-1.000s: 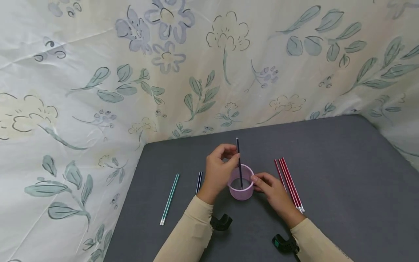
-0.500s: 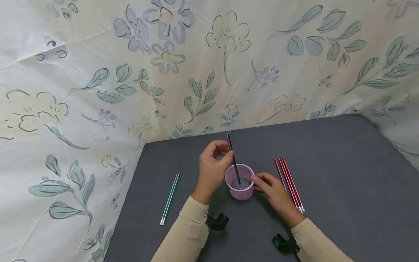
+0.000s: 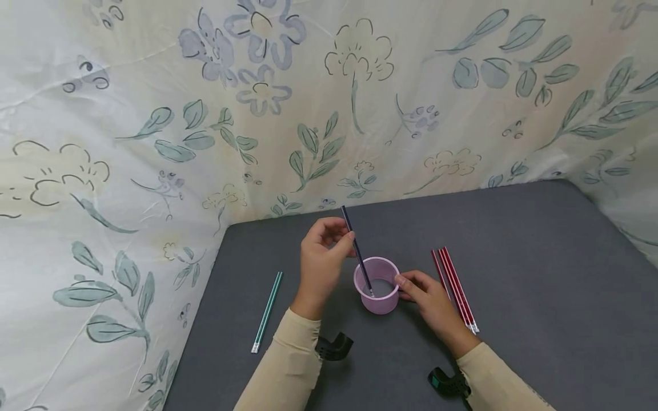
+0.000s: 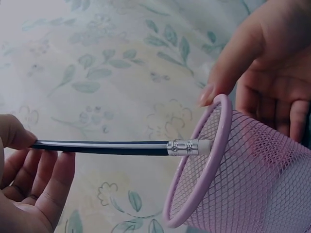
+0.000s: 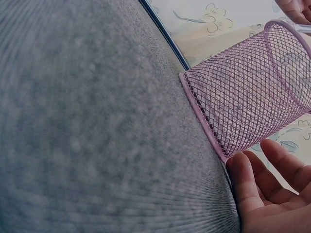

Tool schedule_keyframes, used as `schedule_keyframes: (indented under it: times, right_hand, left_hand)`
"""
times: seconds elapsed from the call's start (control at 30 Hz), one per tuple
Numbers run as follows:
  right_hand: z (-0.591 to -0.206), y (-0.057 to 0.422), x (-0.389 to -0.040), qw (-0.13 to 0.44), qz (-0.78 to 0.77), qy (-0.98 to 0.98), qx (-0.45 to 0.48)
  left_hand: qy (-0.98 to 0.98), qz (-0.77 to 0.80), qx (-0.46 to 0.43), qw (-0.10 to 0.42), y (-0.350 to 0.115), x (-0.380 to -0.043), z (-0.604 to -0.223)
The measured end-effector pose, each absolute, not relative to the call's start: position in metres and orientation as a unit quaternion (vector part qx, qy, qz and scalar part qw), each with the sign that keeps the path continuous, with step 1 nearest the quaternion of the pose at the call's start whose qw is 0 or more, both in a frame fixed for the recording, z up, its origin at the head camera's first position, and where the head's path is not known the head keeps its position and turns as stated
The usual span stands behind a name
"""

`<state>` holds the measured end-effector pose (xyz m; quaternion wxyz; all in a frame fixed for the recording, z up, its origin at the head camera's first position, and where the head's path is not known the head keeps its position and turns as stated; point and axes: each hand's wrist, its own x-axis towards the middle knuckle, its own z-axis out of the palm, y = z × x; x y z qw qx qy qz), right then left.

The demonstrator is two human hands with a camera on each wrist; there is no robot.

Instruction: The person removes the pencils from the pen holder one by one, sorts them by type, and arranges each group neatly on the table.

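My left hand [image 3: 320, 262] pinches a dark blue pencil [image 3: 361, 264] between thumb and fingers, holding it slantwise over a pink mesh pencil cup [image 3: 379, 306]. The pencil's white eraser [image 4: 203, 147] and silver ferrule point down and are at the cup's mouth in the left wrist view. On the cup's right side is my right hand [image 3: 429, 302], its thumb at the rim and its other fingers along the mesh. Seen from the right wrist, the cup [image 5: 243, 92] stands upright on the grey table, with fingertips [image 5: 240, 165] close to its base.
Teal pencils [image 3: 267, 311] lie to the left on the grey table [image 3: 540, 285]. Several red pencils [image 3: 454, 288] lie side by side, right of the cup. A floral cloth [image 3: 308, 85] hangs behind the table.
My left hand has moved left and slightly up with the pencil, which now leans more to the left, while its eraser end stays at the cup. My right hand and the cup hold still.
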<state>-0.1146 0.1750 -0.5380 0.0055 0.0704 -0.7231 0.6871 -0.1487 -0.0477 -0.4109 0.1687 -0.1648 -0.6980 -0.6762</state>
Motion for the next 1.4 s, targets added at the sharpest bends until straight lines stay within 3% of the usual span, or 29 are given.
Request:
schedule_keyframes:
  times: [0.67, 1.4]
  right_hand:
    - [-0.538, 0.173, -0.113, 0.012, 0.695, -0.715, 0.074]
    - [-0.538, 0.173, -0.113, 0.010, 0.690, -0.721, 0.067]
  left_hand:
    - [-0.705, -0.682, -0.143, 0.129, -0.069, -0.146, -0.415]
    - [-0.787, -0.611, -0.071, 0.048, -0.107, -0.145, -0.436]
